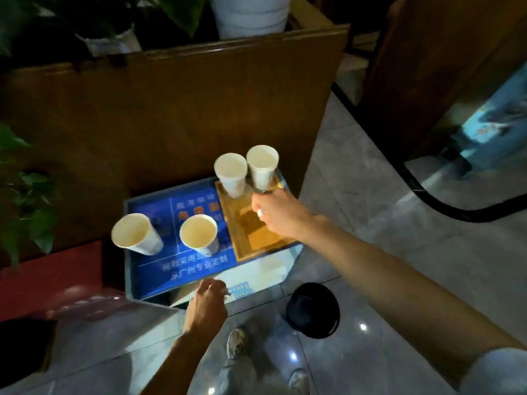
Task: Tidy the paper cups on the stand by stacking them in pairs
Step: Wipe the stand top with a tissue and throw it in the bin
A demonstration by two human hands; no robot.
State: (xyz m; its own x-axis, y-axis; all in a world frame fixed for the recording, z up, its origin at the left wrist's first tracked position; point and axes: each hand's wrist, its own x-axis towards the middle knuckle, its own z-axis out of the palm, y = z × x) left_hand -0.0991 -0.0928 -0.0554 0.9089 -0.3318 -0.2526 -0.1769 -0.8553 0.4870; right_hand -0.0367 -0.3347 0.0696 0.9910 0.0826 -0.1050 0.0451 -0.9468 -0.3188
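Two white paper cups (137, 233) (198, 232) stand upright on the blue top of the stand (196, 269). Two more cups (231, 173) (262, 165) stand side by side at the far end of a wooden tray (256, 238) on the stand's right part. My right hand (275, 213) reaches over the tray, its fingers curled around the foot of the far-right cup. My left hand (206, 299) is at the stand's front edge, closed on a pale cone-shaped thing (182, 296) that looks like a paper cup on its side.
A tall brown board (176, 115) rises right behind the stand, with potted plants (25, 201) above and to the left. A red surface (51, 275) lies left of the stand. A black round bin (313, 309) sits on the tiled floor near my feet.
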